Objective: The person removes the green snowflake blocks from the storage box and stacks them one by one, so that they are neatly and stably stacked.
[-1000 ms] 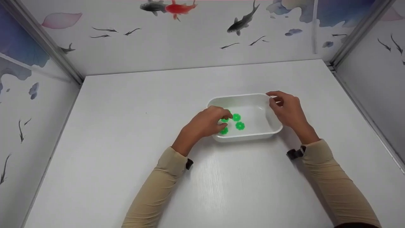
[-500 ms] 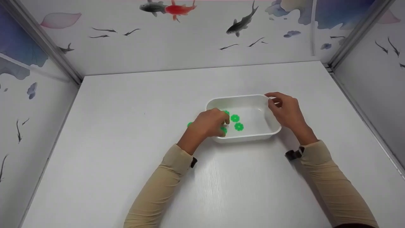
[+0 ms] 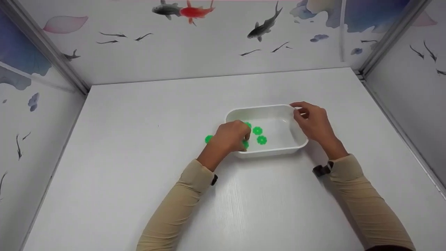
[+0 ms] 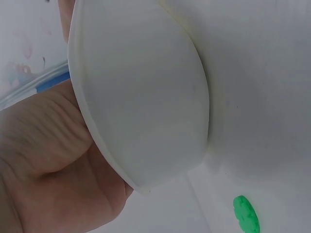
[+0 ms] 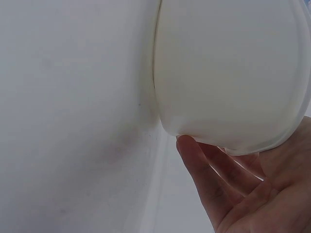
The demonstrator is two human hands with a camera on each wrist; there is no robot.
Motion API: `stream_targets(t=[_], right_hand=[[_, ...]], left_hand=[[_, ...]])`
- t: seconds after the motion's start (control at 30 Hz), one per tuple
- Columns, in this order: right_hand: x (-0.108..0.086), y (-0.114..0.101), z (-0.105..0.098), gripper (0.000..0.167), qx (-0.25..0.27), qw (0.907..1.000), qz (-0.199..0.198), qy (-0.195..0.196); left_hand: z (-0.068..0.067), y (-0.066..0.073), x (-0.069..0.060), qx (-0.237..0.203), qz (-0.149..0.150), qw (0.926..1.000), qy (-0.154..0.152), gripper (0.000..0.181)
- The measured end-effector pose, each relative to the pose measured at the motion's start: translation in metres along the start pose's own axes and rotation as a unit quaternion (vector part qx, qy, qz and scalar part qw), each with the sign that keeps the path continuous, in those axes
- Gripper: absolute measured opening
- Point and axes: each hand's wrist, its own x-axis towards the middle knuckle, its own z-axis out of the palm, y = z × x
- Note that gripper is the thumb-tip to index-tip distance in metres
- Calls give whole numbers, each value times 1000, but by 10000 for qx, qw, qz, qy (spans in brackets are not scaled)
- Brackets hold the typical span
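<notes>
A white plastic tub [image 3: 278,151] stands on the table with several flat, flower-shaped green pieces [image 3: 257,130] in it. My left hand [image 3: 230,136] reaches over the tub's left end, its fingers bent down inside. Its fingertips are hidden by the hand in the head view and by the tub wall [image 4: 141,97] in the left wrist view, so whether they pinch a piece is unclear. At the far right corner, my right hand [image 3: 313,120] grips the tub's rim; the right wrist view shows fingers [image 5: 192,153] against the outer wall. Another green piece [image 3: 208,139] lies outside, left of the tub.
The white table [image 3: 139,139] carries the tub right of its middle. Upright panels [image 3: 209,52] printed with fish border it at the back and both sides, joined by metal corner posts [image 3: 75,66].
My left hand has lowered farther into the tub, its fingers drawing together and covering one green piece. The piece left of the tub has come into sight. The right hand keeps its hold.
</notes>
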Motion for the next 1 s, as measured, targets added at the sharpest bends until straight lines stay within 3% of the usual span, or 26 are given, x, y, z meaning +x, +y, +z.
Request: stream_targets(t=[0.43,1.0], right_hand=[[1,0,0,35,-11,10000,59,-35],[-1,-1,-1,36,-20,9998,176,-111]], left_hand=[[-1,0,-1,43,13,9999,-110,22],[2,-2,2,52,167,9998,-7,26]])
